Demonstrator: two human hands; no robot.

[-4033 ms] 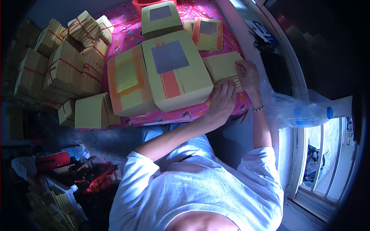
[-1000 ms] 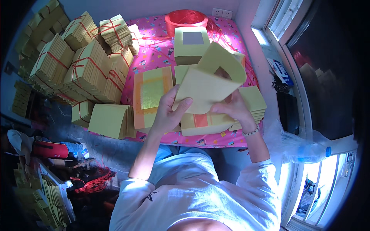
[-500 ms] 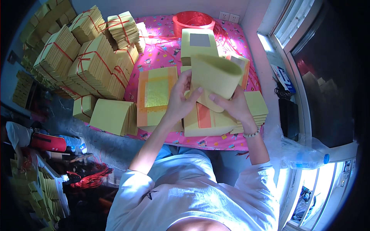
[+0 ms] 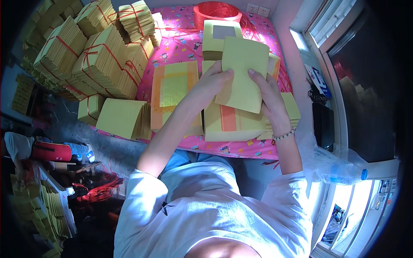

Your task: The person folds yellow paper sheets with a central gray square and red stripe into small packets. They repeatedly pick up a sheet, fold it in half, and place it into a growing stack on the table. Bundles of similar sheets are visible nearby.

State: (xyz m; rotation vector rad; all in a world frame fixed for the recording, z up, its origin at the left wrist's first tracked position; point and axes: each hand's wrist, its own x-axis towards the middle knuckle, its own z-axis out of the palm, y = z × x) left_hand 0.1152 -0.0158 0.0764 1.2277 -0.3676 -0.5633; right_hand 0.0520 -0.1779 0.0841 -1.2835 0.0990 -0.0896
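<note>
Between my two hands I hold a sheet or thin stack of yellow paper [image 4: 241,81], nearly flat and slightly tilted, above other paper. My left hand [image 4: 216,81] grips its left edge, thumb on the front. On the right edge, my right hand [image 4: 271,96] grips it the same way. Below lies a thick paper stack with an orange stripe [image 4: 247,126]. To its left is a stack with an orange border and a gold foil square [image 4: 174,90]. Behind the held paper stands a stack topped with a silver-grey square [image 4: 221,31].
Tied paper bundles [image 4: 103,60] with red cords are piled at the left. A folded paper pile [image 4: 120,118] lies at the front left. A red tub [image 4: 216,13] stands at the back of the pink cloth [image 4: 178,53]. A plastic bottle [image 4: 344,172] lies at the right. Another person [image 4: 19,146] is at far left.
The yellow paper, curled over on itself before, is now straightened out flat. My hands have shifted slightly along its edges, and the whole view has moved a little.
</note>
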